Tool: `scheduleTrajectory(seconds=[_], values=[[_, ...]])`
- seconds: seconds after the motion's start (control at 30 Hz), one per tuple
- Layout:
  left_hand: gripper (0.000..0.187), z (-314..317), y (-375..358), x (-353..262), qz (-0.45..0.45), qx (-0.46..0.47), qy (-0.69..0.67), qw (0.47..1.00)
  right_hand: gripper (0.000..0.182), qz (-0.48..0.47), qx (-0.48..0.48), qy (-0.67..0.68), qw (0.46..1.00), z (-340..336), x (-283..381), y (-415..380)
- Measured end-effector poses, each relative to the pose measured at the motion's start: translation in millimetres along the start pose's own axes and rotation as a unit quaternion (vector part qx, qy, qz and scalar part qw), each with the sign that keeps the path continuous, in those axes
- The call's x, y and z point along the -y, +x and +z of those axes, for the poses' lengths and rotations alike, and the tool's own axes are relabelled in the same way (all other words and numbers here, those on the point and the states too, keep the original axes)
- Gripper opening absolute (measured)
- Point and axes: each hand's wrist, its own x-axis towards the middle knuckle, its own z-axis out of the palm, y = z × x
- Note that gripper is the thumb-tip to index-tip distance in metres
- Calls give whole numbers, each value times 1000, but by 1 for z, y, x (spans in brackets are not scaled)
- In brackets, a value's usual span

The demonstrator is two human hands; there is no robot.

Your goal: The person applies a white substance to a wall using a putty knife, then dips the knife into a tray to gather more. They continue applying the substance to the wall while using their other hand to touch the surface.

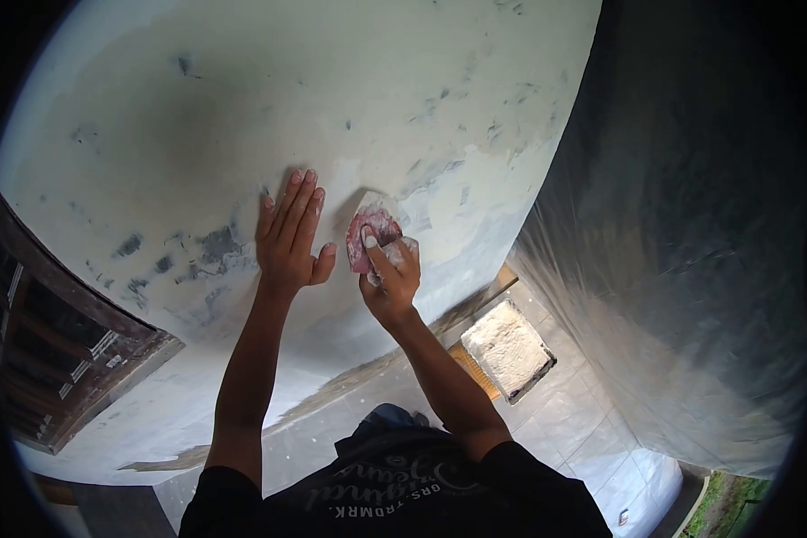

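My left hand [291,242] lies flat against a pale, patchy wall [269,108], fingers pointing up and thumb apart. To its right, my right hand [390,269] grips a reddish-pink tool [365,238] smeared with white material, thumb on its face. The tool's pale tip is close to or against the wall; exact contact cannot be made out. White residue coats the fingers of my right hand. Dark scuffs and grey patches mark the wall around both hands.
A dark wooden frame with slats [72,350] is at the left. Translucent plastic sheeting [672,233] hangs at the right. On the tiled floor [560,412], a tray of whitish material [508,348] rests beside a yellow-orange object [475,369]. Greenery [722,507] shows at lower right.
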Motion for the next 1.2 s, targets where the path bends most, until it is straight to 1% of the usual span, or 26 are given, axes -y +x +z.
scheduleTrajectory(seconds=[0.07, 0.13, 0.17, 0.23, 0.27, 0.33, 0.43, 0.47, 0.57, 0.67, 0.7, 0.8, 0.9, 0.97, 1.0, 1.07, 1.13, 1.2], values=[[52, 0, 1, 1, 4, -3, 6, 1000, 55, -22, -48, -10, 999, 1, -9, 41], [52, 1, 0, 0, -1, -5, -2, 1000, 56, -15, -5, -31, 999, 8, -19, 58], [52, 1, 0, 0, -1, -6, -2, 1000, 56, -16, -5, -31, 999, 10, -19, 54], [52, 1, 0, 1, -3, -4, 1, 1000, 58, 1, 59, -31, 998, 20, -20, 33], [52, 1, 0, 1, -3, -5, 3, 1000, 59, -8, 77, -35, 996, 21, -17, 17], [52, 1, -1, 0, -7, -7, -5, 1000, 60, 13, 93, -14, 995, 22, -11, -28], [52, 1, -1, 1, -2, -3, 0, 1000, 59, 16, 95, 16, 995, 6, 8, -41], [52, 1, -1, 1, -1, -1, -2, 1000, 59, 19, 95, 14, 995, 4, 6, -37], [53, 2, -1, 1, 4, -6, -1, 1000, 61, -12, -3, -6, 1000, 2, -6, 13], [53, 3, -1, 2, 2, -8, -1, 1000, 59, -17, -10, -11, 1000, 8, -13, 60], [53, 3, -1, 2, 0, -8, -2, 1000, 59, -17, -11, -11, 1000, 12, -13, 57], [53, 2, -3, 1, -4, -8, -6, 1000, 59, 19, 52, -7, 998, 34, -12, 24], [54, 2, -2, 2, -6, -10, -7, 1000, 54, 37, 75, 19, 996, 21, 6, -22], [54, 2, -3, 2, -6, -7, -11, 1000, 50, 43, 61, 52, 996, 13, 14, -42], [54, 2, -2, 2, -4, -7, -7, 1000, 50, 45, 61, 51, 996, 10, 13, -39], [54, 2, -1, 1, -2, -4, -7, 1000, 46, 35, 1, 48, 998, 2, 7, -16], [54, 2, -1, 1, -3, -6, -2, 1000, 46, 18, -71, 17, 997, 1, -11, 18], [54, 3, -1, 1, 0, -7, -2, 1000, 47, 27, -73, 3, 997, 2, -23, 53]])
